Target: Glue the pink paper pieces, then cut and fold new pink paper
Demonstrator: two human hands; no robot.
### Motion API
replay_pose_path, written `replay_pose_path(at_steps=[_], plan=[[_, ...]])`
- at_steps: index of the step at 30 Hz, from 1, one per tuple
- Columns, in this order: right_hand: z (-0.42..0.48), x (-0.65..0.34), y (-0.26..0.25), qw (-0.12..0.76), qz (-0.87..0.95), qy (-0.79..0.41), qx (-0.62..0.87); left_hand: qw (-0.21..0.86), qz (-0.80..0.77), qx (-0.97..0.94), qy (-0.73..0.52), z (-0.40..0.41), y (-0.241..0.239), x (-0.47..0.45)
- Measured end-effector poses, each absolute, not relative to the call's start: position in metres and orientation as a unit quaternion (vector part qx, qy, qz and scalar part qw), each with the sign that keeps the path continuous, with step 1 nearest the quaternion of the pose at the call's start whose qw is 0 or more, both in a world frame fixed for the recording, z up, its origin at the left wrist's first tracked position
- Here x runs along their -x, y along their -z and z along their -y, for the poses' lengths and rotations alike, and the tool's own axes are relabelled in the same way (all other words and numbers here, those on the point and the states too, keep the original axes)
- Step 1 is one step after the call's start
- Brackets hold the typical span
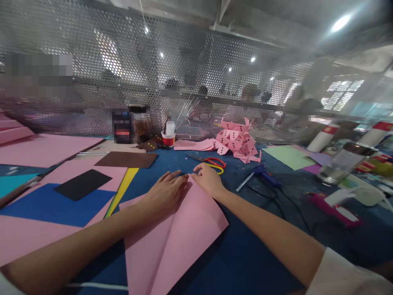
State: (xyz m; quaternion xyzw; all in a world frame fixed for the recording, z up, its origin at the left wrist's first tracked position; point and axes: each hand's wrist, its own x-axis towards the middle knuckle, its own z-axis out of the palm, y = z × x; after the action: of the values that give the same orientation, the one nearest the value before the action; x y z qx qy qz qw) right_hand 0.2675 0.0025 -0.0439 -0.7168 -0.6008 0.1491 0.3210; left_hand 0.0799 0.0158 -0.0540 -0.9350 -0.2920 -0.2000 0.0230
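A large sheet of pink paper (187,237) lies in front of me on the dark blue table, its right part folded over or lifted along a slanting line. My left hand (164,190) rests on the sheet's upper left, fingers stretched out and lying over the paper close to its far tip. At that same tip, the thumb and fingers of my right hand (207,178) are pinched on the paper's edge. Just beyond my right hand lie scissors (216,163) with red and yellow handles, apart from the paper.
A blue glue gun (267,176) and a magenta tool (336,209) lie right, with cables. Folded pink paper pieces with black dots (236,139) are piled at the back. Blue (61,209), black (84,184) and brown sheets (125,159) lie left. A glass jar (345,164) stands right; perforated metal (190,61) closes the back.
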Motion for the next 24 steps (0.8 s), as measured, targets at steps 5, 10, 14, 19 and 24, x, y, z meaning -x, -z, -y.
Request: replay_pose_path(at_steps=[5, 10, 14, 19, 24], plan=[[-0.005, -0.263, 0.044, 0.323, 0.597, -0.141, 0.720, 0.037, 0.295, 0.936, 0.190, -0.015, 0.054, -0.080], [-0.005, -0.261, 0.045, 0.323, 0.596, -0.137, 0.723, 0.031, 0.293, 0.935, 0.195, -0.016, 0.053, -0.080], [-0.004, -0.261, 0.044, 0.318, 0.595, -0.142, 0.724, 0.026, 0.286, 0.936, 0.205, -0.017, 0.054, -0.080], [-0.006, -0.259, 0.042, 0.312, 0.586, -0.145, 0.733, 0.026, 0.283, 0.937, 0.202, -0.018, 0.055, -0.080], [-0.013, -0.254, 0.042, 0.306, 0.578, -0.135, 0.744, 0.016, 0.288, 0.939, 0.188, -0.017, 0.052, -0.079]])
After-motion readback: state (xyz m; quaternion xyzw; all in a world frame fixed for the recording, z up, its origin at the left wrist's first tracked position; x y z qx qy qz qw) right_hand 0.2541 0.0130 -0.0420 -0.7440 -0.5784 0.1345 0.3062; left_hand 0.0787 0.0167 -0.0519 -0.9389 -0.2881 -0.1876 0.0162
